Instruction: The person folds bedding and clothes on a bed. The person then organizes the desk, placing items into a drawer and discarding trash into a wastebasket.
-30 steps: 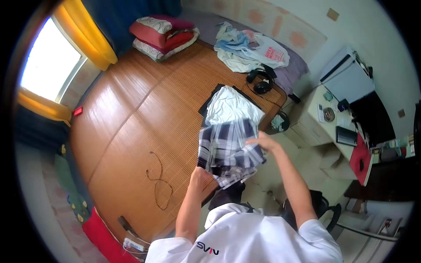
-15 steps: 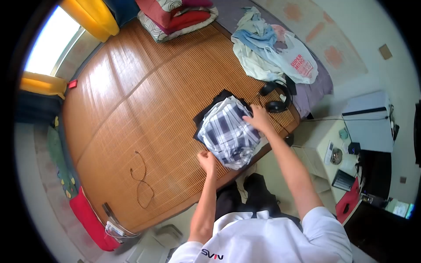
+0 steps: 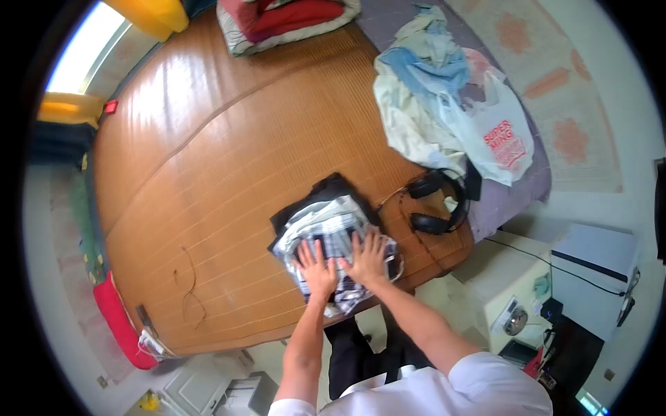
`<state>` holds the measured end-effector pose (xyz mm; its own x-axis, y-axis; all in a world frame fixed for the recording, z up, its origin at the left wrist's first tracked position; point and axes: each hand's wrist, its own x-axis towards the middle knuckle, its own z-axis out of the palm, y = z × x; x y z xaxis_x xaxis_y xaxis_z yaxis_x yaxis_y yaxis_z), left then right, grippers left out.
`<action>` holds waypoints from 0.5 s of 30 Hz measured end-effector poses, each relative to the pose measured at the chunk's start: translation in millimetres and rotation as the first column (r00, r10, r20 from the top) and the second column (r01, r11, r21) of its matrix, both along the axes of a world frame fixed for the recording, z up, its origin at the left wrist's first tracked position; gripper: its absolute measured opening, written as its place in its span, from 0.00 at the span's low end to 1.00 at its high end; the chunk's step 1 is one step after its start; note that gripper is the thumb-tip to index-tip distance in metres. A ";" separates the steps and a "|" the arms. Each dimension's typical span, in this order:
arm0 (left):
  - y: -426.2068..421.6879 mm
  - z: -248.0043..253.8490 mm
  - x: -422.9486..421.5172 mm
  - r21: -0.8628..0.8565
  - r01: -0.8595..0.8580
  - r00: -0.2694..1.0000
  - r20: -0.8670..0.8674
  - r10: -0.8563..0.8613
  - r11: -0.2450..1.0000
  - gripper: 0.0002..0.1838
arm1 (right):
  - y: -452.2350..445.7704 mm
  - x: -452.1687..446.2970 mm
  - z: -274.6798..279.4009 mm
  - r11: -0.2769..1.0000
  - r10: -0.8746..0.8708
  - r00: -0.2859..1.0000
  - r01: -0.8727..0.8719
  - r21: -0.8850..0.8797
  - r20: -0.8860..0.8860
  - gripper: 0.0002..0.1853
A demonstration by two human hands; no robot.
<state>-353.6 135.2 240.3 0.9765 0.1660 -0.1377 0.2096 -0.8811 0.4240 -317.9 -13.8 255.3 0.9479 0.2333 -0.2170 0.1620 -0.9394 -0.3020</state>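
Note:
A dark and white plaid garment (image 3: 338, 244) lies on top of a small clothes pile near the bed's front edge. Under it shows a white garment (image 3: 316, 216), and a black garment (image 3: 334, 186) sticks out at the back and left. My left hand (image 3: 317, 269) rests flat on the plaid cloth with its fingers spread. Just to the right, my right hand (image 3: 366, 258) presses on the same cloth, its fingers also spread. Neither hand grips anything.
Black headphones (image 3: 433, 201) lie right of the pile. Beyond them are crumpled light clothes (image 3: 416, 104) and a white plastic bag (image 3: 496, 132). A thin cable (image 3: 192, 288) lies on the mat at left. Folded bedding (image 3: 291, 24) sits at the back.
The plaid garment has gone from being held up to lying on the pile. My left hand has moved from beside the pile onto it, and both hands are now flat on the cloth.

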 end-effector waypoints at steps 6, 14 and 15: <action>15.5 44.3 -2.8 -0.136 -0.214 0.965 0.122 0.231 0.967 0.41 | -29.0 18.2 39.7 0.975 -0.066 0.995 0.079 0.209 -0.072 0.57; 54.3 -21.1 -44.0 -0.771 -0.636 0.735 -0.615 0.286 -0.023 0.35 | -56.1 53.5 -5.1 0.844 -0.227 0.731 0.478 0.245 -0.644 0.68; 60.3 -21.7 -44.5 -0.673 -0.705 0.666 -0.736 0.117 -0.224 0.34 | -59.4 57.4 -15.3 0.829 -0.153 0.654 0.493 0.264 -0.741 0.67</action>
<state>-398.1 195.5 218.6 0.5673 -0.0566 -0.8215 0.6575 0.6318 0.4105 -260.5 -73.2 240.0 0.6100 0.1653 -0.7750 -0.5304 -0.6414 -0.5543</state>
